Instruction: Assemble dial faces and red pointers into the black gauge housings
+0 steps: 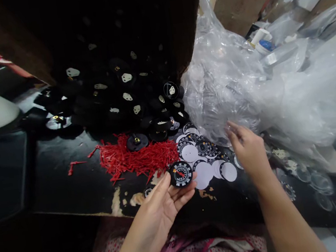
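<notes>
Our right forearm (281,210) lies nearest, the right hand (248,147) at clear plastic (221,84), its grip unclear. Our left hand (163,204) pinches the black dial (181,174) near red pointers (138,158); we judge it light, stiff, best held by its rim.

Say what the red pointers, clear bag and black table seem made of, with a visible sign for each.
Red pointers: probably moulded plastic, fairly matt, with one even colour and similar slim shapes.
Clear bag: apparently thin plastic film, glossy; it is see-through, crinkled and catches highlights.
Black table: possibly painted wood, slightly shiny; tan patches show where the surface seems worn.
</notes>
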`<state>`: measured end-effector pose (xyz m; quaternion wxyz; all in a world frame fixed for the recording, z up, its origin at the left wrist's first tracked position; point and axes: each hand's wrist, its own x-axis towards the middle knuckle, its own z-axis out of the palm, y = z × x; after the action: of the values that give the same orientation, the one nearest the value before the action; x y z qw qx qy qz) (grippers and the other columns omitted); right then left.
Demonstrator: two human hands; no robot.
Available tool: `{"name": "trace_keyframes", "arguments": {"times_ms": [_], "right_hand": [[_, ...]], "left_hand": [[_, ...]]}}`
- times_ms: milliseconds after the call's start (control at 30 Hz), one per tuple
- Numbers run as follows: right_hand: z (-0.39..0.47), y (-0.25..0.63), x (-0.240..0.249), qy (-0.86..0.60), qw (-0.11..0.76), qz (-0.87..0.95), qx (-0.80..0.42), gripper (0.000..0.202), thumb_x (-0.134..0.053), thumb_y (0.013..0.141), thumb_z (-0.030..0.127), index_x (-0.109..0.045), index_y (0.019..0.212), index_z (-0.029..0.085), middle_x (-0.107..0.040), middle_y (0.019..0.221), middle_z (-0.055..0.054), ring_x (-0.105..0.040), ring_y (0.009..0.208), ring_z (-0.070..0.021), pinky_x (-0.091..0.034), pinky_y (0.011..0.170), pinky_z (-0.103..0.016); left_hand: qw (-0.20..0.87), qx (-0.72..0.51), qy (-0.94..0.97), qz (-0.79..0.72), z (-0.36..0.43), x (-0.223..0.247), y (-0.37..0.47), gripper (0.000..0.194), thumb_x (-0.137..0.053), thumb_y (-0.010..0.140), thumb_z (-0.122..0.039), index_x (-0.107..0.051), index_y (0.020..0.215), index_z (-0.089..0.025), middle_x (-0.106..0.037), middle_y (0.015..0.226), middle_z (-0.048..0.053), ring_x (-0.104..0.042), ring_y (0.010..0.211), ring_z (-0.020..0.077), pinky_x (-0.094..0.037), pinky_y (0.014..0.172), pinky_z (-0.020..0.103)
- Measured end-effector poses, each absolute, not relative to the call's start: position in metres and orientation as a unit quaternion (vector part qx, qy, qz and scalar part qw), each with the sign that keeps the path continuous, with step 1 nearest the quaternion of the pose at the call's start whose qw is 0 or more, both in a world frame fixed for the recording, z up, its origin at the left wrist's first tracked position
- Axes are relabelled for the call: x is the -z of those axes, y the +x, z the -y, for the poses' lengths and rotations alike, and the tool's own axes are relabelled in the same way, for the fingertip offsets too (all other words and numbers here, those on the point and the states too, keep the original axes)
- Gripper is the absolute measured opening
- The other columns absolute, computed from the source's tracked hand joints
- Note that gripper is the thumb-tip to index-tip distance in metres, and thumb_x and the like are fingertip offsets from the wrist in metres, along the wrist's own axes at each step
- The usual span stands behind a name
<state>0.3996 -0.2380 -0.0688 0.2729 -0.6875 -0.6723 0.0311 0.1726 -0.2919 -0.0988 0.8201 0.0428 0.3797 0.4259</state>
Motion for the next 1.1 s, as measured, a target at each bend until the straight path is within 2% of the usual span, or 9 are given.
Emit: {"name": "trace_keyframes", "arguments": {"times_ms": [133, 267, 367, 467, 567, 733, 833, 967, 1100], "right_hand": [[0.269, 0.353, 0.070, -0.545, 0.279, 0.780, -0.129, 0.031, -0.052, 0.098, 0.027, -0.067, 0.123, 0.018, -0.070, 0.122, -0.011, -0.065, 0.114, -0.0209, -0.049, 0.102, -0.035], [0.285, 0.326, 0.075, -0.511, 0.230, 0.822, -0.103, 0.041, -0.054, 0.098, 0.040, -0.064, 0.128, 0.015, -0.054, 0.143, -0.019, -0.060, 0.120, -0.0292, -0.050, 0.098, -0.046], [0.289, 0.326, 0.072, -0.483, 0.207, 0.846, -0.093, 0.036, -0.053, 0.099, 0.034, -0.062, 0.130, 0.017, -0.053, 0.145, -0.015, -0.054, 0.125, -0.0316, -0.042, 0.103, -0.052], [0.290, 0.330, 0.065, -0.480, 0.243, 0.831, -0.140, 0.030, -0.050, 0.100, 0.025, -0.063, 0.126, 0.020, -0.065, 0.132, -0.008, -0.054, 0.124, -0.0261, -0.036, 0.106, -0.047], [0.284, 0.327, 0.062, -0.533, 0.285, 0.771, -0.200, 0.027, -0.044, 0.102, 0.033, -0.066, 0.110, 0.019, -0.073, 0.105, -0.005, -0.061, 0.101, -0.0207, -0.043, 0.090, -0.036], [0.274, 0.313, 0.071, -0.599, 0.227, 0.758, -0.119, 0.054, -0.021, 0.106, 0.042, -0.051, 0.067, 0.020, -0.055, 0.063, -0.002, -0.049, 0.062, -0.0175, -0.032, 0.065, -0.032], [0.275, 0.309, 0.077, -0.593, 0.251, 0.759, -0.096, 0.051, -0.020, 0.106, 0.037, -0.046, 0.065, 0.020, -0.051, 0.061, 0.000, -0.045, 0.059, -0.0155, -0.029, 0.067, -0.032], [0.277, 0.311, 0.075, -0.576, 0.272, 0.747, -0.188, 0.050, -0.025, 0.106, 0.040, -0.047, 0.065, 0.020, -0.053, 0.062, 0.002, -0.049, 0.062, -0.0141, -0.030, 0.071, -0.031], [0.277, 0.319, 0.071, -0.539, 0.275, 0.736, -0.305, 0.041, -0.035, 0.104, 0.043, -0.059, 0.080, 0.021, -0.065, 0.076, 0.002, -0.057, 0.074, -0.0142, -0.032, 0.077, -0.030]], "left_hand": [[0.821, -0.419, 0.008, -0.388, 0.289, 0.096, 0.177, 0.024, -0.054, 0.097, -0.027, -0.075, 0.104, -0.017, -0.078, 0.104, 0.010, -0.074, 0.093, 0.0207, -0.059, 0.087, 0.034], [0.811, -0.441, 0.014, -0.385, 0.291, 0.095, 0.177, 0.022, -0.057, 0.096, -0.029, -0.075, 0.101, -0.019, -0.078, 0.099, 0.006, -0.073, 0.084, 0.0165, -0.060, 0.081, 0.029], [0.809, -0.446, 0.060, -0.379, 0.293, 0.099, 0.175, 0.023, -0.065, 0.090, -0.038, -0.076, 0.100, -0.020, -0.078, 0.099, 0.006, -0.073, 0.087, 0.0179, -0.059, 0.081, 0.027], [0.795, -0.449, 0.133, -0.386, 0.296, 0.107, 0.176, 0.023, -0.071, 0.085, -0.036, -0.075, 0.105, -0.024, -0.074, 0.118, 0.006, -0.069, 0.108, 0.0247, -0.058, 0.089, 0.032], [0.769, -0.443, 0.235, -0.395, 0.301, 0.115, 0.177, 0.034, -0.070, 0.086, -0.035, -0.070, 0.119, -0.027, -0.065, 0.136, 0.004, -0.058, 0.126, 0.0289, -0.054, 0.098, 0.039], [0.713, -0.422, 0.384, -0.408, 0.307, 0.122, 0.177, 0.043, -0.067, 0.088, -0.037, -0.064, 0.129, -0.025, -0.064, 0.138, 0.005, -0.048, 0.136, 0.0285, -0.042, 0.112, 0.040], [0.697, -0.416, 0.421, -0.406, 0.306, 0.120, 0.181, 0.040, -0.064, 0.089, -0.037, -0.063, 0.129, -0.028, -0.063, 0.139, 0.002, -0.047, 0.137, 0.0262, -0.040, 0.113, 0.037], [0.688, -0.402, 0.419, -0.436, 0.311, 0.116, 0.172, 0.036, -0.065, 0.088, -0.039, -0.067, 0.123, -0.030, -0.065, 0.136, 0.001, -0.054, 0.131, 0.0267, -0.043, 0.111, 0.037], [0.609, -0.368, 0.403, -0.576, 0.349, 0.126, 0.103, 0.039, -0.066, 0.083, -0.046, -0.068, 0.121, -0.036, -0.068, 0.132, -0.001, -0.055, 0.128, 0.0356, -0.041, 0.112, 0.050]]}}
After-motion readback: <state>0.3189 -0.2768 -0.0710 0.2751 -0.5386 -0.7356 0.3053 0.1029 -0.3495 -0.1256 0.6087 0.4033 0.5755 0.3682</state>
